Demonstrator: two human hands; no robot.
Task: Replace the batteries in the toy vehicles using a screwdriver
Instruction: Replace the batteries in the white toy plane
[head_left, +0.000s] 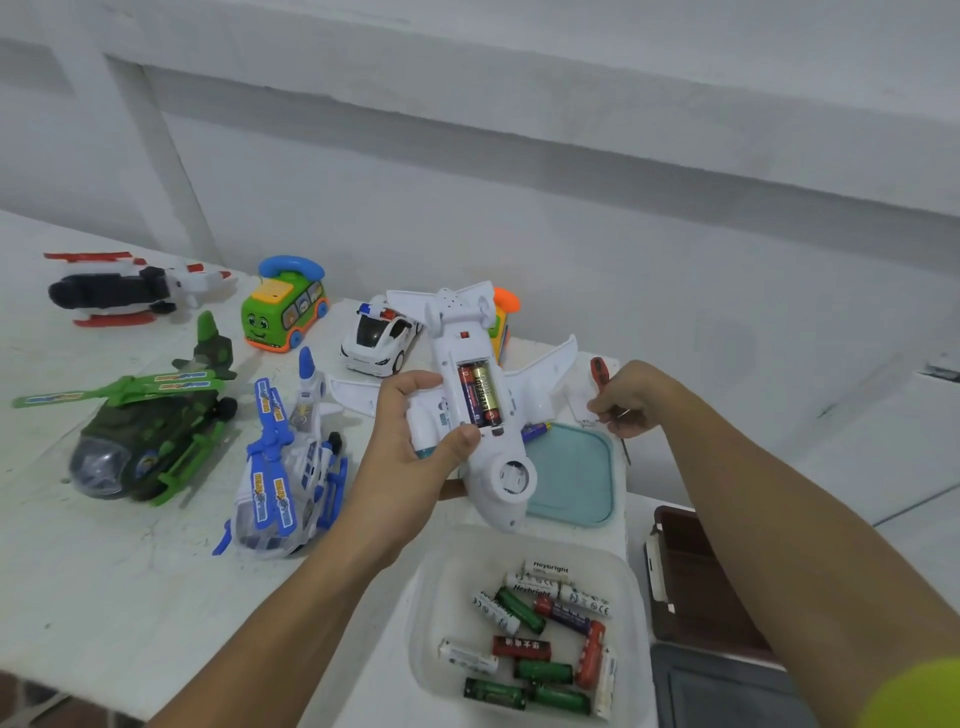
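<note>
Ok, white table (104, 597) carried everything. Biggest item was the white toy plane (498, 483), held belly-up above the table's near-centre by the left hand (410, 457). Fingers wrapped the fuselage from the left, thumb pressed on the belly at the near end of the batt bay. Nose pointed toward the camera, tail away. Bay was open.

Left of the plane, on the table: green helicopter (140, 436), w/ blue-white helicopter (291, 467) just beside it, both upright. Clear tub (431, 571) sat nearest the camera, below the plane, w/ a heap of loose cells (540, 670) inside, green, red and white mixed. Teal lid (571, 478) lay flat beyond the tub, partly hidden by the plane's nose.

Far side of table: black/white/red toy (135, 288) at far left, green bus toy (283, 306) w/ blue handset on top, white police car (379, 338) right of it. Orange-yellow toy (505, 306) was mostly hidden behind the plane's tail.

Right hand (631, 400) hovered by the lid's far-right corner, fingers curled round the screwdriver (599, 370). Red handle stuck out above the hand, thin shaft below it.

In the bay, two cells (480, 395) sat side by side, one red/purple, one gold/black. One purple cell (535, 430) lay at the lid's far edge, under the plane's wing.
</note>
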